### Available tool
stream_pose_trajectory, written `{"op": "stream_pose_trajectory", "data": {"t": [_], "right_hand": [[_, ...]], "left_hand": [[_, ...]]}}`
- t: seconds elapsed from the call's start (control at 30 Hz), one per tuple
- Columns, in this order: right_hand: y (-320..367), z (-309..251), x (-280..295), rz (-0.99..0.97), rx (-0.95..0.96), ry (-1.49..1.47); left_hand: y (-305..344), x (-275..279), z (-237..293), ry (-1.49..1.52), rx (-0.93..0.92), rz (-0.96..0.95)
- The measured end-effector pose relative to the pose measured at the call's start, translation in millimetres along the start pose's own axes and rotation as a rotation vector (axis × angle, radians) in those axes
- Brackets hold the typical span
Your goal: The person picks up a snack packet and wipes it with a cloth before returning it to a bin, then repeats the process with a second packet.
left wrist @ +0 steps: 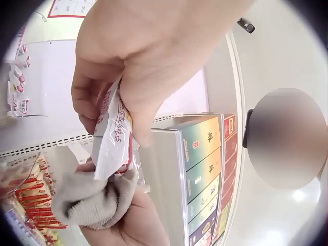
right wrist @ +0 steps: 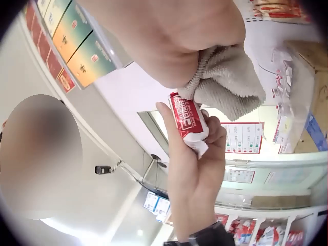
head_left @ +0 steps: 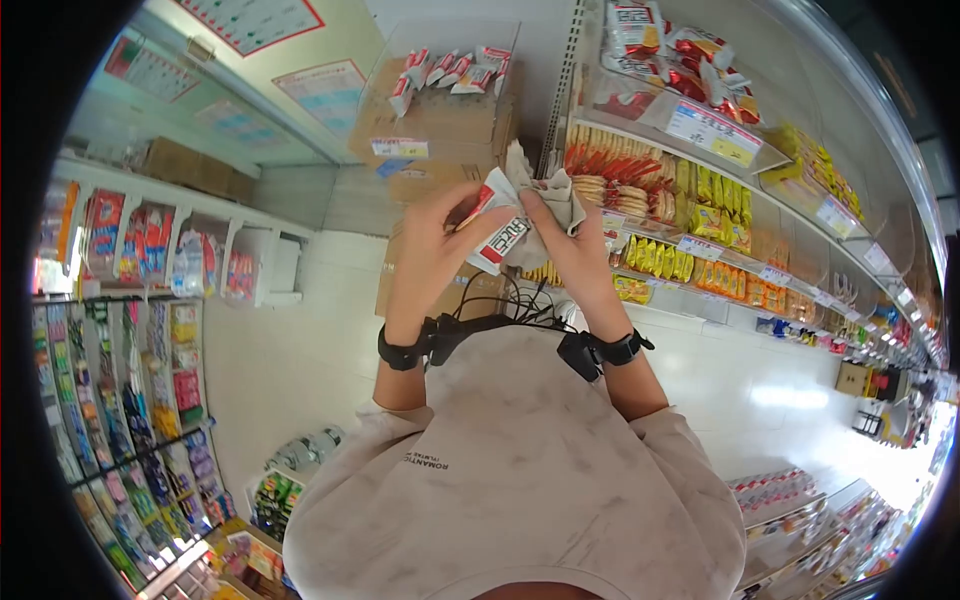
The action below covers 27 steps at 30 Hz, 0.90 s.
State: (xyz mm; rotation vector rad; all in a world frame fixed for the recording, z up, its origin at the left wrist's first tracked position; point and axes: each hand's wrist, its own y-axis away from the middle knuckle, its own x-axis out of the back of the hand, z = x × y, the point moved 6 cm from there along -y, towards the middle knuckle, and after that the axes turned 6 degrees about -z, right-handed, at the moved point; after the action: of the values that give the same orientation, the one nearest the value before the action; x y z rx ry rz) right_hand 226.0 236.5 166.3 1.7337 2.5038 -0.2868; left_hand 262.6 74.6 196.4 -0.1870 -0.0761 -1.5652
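Packet: the packet (head_left: 497,240) is held in the air before the left end of the snack shelf (head_left: 700,245), apart from it.
Left hand: the left hand (head_left: 430,250) is closed round the packet, fingers and thumb curled on it.
Right hand: a bunched cloth (head_left: 545,195) is gripped in the right hand (head_left: 575,255) and pressed against the packet.
Wiping: the packet is best pinched firmly by one end, so the cloth can be drawn along its whole face without crushing it.
Clear bin: small red-and-white packets (head_left: 450,68) are held in it, above a cardboard box (head_left: 440,120).
Snack shelf: rows of red and yellow snacks (head_left: 630,170) are stocked there.
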Motion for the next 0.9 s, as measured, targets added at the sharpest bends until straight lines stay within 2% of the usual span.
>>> {"op": "stream_pose_trajectory", "data": {"t": [0.1,0.13,0.2,0.33,0.37,0.47,0.5,0.6,0.7,0.8,0.9], "right_hand": [[-2,-3,-1,-0.014,0.093,0.33],[-2,-3,-1,-0.016,0.121,0.413],[-1,1,8,0.112,0.021,0.116],[4,-5,10,0.295,-0.164,-0.641],[3,2,7,0.12,-0.21,-0.73],[14,-6,-1,0.031,-0.088,-0.212],[13,-11,1,0.034,-0.036,-0.16],[13,-17,12,-0.005,0.057,0.04],[15,-15,19,0.052,0.009,-0.04],[13,-18,23,0.034,0.059,0.142],[11,-22,26,0.032,0.083,0.228]], "left_hand": [[6,0,-1,-0.014,0.087,-0.106],[7,-1,2,0.043,0.026,-0.074],[6,-5,9,0.156,-0.101,-0.02],[3,-2,9,0.129,-0.153,0.079],[1,-3,9,0.097,-0.16,0.097],[-3,-9,12,0.003,-0.1,0.043],[-3,-11,12,-0.027,-0.065,0.006],[-6,-16,8,-0.1,-0.111,-0.025],[-6,-21,14,-0.086,-0.125,-0.098],[-8,-26,10,-0.064,-0.078,-0.123],[-10,-28,4,0.091,-0.09,-0.118]]}}
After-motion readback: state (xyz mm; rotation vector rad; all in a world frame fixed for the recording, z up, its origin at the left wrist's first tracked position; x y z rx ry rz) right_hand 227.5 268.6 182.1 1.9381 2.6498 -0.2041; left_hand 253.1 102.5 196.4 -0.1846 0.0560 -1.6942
